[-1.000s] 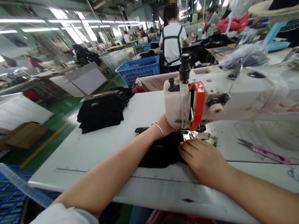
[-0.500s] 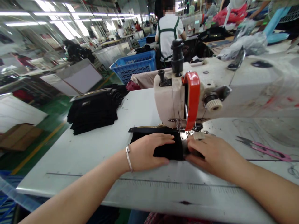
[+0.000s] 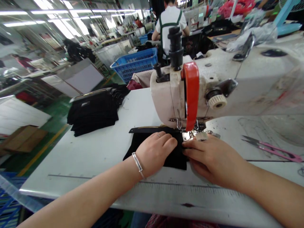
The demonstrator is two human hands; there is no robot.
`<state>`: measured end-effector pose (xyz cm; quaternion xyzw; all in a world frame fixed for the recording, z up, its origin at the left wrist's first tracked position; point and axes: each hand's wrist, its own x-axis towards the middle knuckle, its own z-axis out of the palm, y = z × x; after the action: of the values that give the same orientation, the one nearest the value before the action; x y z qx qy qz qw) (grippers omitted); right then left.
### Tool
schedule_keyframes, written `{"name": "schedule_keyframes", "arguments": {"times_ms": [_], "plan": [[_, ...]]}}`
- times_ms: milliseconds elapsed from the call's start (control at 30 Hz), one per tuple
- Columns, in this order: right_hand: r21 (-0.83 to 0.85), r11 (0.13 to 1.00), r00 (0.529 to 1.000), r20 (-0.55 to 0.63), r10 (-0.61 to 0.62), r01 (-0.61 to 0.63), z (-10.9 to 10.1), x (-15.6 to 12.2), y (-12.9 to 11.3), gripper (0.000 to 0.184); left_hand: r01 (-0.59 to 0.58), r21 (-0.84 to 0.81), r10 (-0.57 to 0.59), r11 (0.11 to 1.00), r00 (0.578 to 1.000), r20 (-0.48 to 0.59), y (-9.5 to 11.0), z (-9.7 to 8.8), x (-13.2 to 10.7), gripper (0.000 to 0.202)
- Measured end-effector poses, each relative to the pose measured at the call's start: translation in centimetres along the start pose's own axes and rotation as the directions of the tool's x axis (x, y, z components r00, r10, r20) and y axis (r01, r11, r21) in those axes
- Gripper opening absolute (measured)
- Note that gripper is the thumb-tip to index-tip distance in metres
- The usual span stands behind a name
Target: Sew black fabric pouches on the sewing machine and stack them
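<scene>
Left hand (image 3: 155, 152) and right hand (image 3: 211, 158) press flat, grip open, on black fabric piece (image 3: 175, 155) under sewing machine (image 3: 190, 91) on tabletop (image 3: 99, 152).

A garment factory: sewing machine (image 3: 190, 91), stacked black fabric (image 3: 93, 112), blue crates (image 3: 135, 65).

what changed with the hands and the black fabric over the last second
The left hand came out from behind the sewing machine and now lies flat on the black fabric piece. The right hand stayed pressed at its right edge. Fabric stack and snips unchanged.
</scene>
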<state>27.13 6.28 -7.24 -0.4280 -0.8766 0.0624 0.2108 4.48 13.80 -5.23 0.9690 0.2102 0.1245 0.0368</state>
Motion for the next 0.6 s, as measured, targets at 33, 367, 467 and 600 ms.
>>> {"name": "schedule_keyframes", "arguments": {"times_ms": [33, 367, 467, 600], "plan": [[0.004, 1.0, 1.0, 0.001, 0.001, -0.001, 0.0, 0.0, -0.1, 0.025, -0.009, -0.002, 0.009, 1.0, 1.0, 0.015, 0.2, 0.5, 0.1, 0.03], [-0.089, 0.99, 0.986, -0.137, 0.101, -0.113, 0.0, 0.4, 1.9, 0.023, -0.003, -0.123, -0.005, 0.992, 0.998, -0.061, 0.0, 2.3, -0.4, 0.058], [-0.114, 0.979, 0.985, -0.056, 0.161, -0.167, 0.5, 0.8, 2.9, 0.027, -0.039, -0.147, 0.03, 0.988, 0.998, -0.059, -0.4, 2.3, -0.4, 0.056], [-0.141, 0.974, 0.983, -0.071, 0.168, -0.176, 0.9, 1.0, 2.8, 0.028, -0.097, -0.184, 0.084, 0.978, 0.993, -0.077, -1.2, 2.2, -0.1, 0.055]]}}
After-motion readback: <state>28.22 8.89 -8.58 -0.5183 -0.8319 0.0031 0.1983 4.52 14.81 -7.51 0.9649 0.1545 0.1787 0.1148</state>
